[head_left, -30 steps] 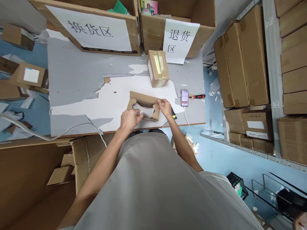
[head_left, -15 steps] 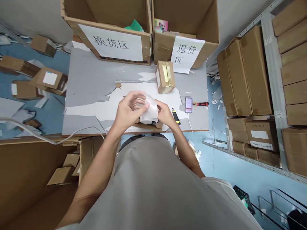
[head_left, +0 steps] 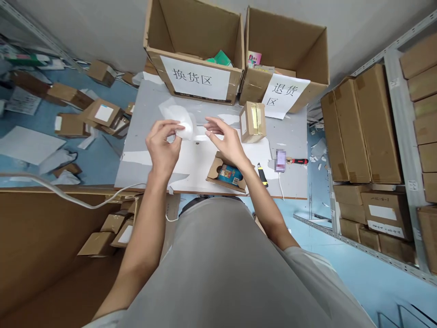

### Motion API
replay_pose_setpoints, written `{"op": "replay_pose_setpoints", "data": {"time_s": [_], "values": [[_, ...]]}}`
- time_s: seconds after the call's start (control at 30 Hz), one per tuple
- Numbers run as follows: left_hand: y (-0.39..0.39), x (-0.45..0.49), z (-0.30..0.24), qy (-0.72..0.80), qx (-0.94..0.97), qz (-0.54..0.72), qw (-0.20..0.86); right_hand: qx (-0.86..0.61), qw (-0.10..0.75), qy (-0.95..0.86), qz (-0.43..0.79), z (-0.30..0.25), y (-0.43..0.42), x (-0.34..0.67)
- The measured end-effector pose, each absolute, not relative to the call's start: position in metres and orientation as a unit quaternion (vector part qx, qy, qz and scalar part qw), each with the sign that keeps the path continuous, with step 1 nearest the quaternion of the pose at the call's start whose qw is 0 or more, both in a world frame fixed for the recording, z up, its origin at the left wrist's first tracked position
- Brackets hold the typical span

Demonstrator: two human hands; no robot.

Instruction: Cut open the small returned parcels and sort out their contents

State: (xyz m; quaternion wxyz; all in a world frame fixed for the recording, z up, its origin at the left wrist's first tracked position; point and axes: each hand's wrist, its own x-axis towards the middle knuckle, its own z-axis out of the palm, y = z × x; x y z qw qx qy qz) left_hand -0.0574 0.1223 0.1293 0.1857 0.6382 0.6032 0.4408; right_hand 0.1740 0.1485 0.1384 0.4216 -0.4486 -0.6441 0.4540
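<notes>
My left hand [head_left: 164,145] is raised above the table and pinches a crumpled wad of white packing paper [head_left: 180,122]. My right hand [head_left: 225,141] hovers beside it with fingers stretched apart, holding nothing. Below my right wrist an opened small cardboard box [head_left: 227,173] lies on the table [head_left: 143,118], showing a blue and red item inside. A sealed, taped small box [head_left: 252,121] stands just beyond my right hand.
Two large open cartons with white paper signs [head_left: 196,50] [head_left: 283,54] stand at the table's far edge. A phone on a cable [head_left: 280,160], a yellow-black cutter [head_left: 261,172] and a red-handled tool [head_left: 297,161] lie at the right. Shelves of boxes [head_left: 362,123] stand right; boxes litter the floor at left [head_left: 99,118].
The white paper came out of the small box. My left hand carried it up and to the left; my right hand let go and opened. The box's contents now show.
</notes>
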Motion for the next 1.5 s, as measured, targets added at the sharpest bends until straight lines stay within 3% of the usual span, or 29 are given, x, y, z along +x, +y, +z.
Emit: {"op": "replay_pose_setpoints", "data": {"time_s": [0.17,0.27,0.4,0.5,0.57,0.63,0.77,0.9,1.13,1.27,1.5], "values": [[0.127,-0.074,0.061,0.66,0.63,0.329,0.244,-0.497,0.4,-0.645,0.422,0.115,0.125,0.196],[0.12,-0.073,0.031,0.666,0.643,0.255,0.279,-0.569,0.339,-0.644,0.383,0.112,0.093,0.222],[0.101,-0.05,0.023,0.622,0.671,0.269,0.303,-0.651,0.128,-0.661,0.35,0.11,0.046,0.245],[0.079,-0.01,0.027,0.516,0.708,0.281,0.393,-0.665,-0.073,-0.657,0.348,0.098,0.026,0.241],[0.064,0.021,0.027,0.435,0.738,0.222,0.465,-0.667,-0.168,-0.638,0.346,0.088,0.019,0.233],[0.05,0.046,0.02,0.389,0.774,0.121,0.485,-0.675,-0.209,-0.618,0.345,0.082,0.012,0.227],[0.034,0.052,0.002,0.424,0.805,0.023,0.414,-0.719,-0.175,-0.588,0.327,0.079,-0.012,0.24],[0.037,0.013,-0.007,0.476,0.791,0.101,0.37,-0.726,-0.049,-0.588,0.353,0.067,-0.042,0.277],[0.051,-0.02,-0.016,0.525,0.734,0.151,0.403,-0.688,0.18,-0.579,0.398,0.011,-0.05,0.319],[0.052,-0.02,-0.017,0.542,0.71,0.167,0.417,-0.663,0.204,-0.59,0.414,0.002,-0.035,0.329],[0.04,-0.002,0.01,0.577,0.692,0.143,0.411,-0.65,0.155,-0.596,0.446,0.014,-0.022,0.329]]}}
